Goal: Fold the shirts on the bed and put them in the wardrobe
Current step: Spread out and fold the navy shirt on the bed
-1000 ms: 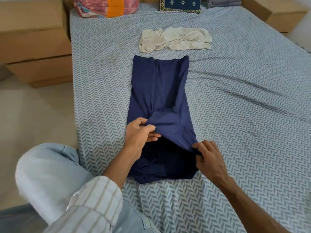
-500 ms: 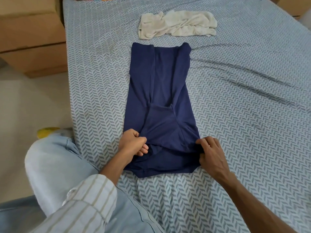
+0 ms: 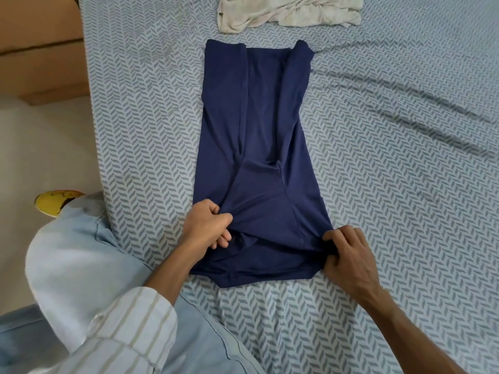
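Pinching the navy shirt [image 3: 256, 147] at its near fold: left hand [image 3: 208, 228]; right hand [image 3: 348, 255]; both grips holding cloth.

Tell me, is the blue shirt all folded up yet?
Partly. The navy shirt lies as a long narrow strip with its sides folded in; both hands pinch its near end, not yet doubled over.

Wooden furniture [image 3: 40, 49] left of the bed, pale floor [image 3: 40, 147], yellow object [image 3: 55, 202] on the floor
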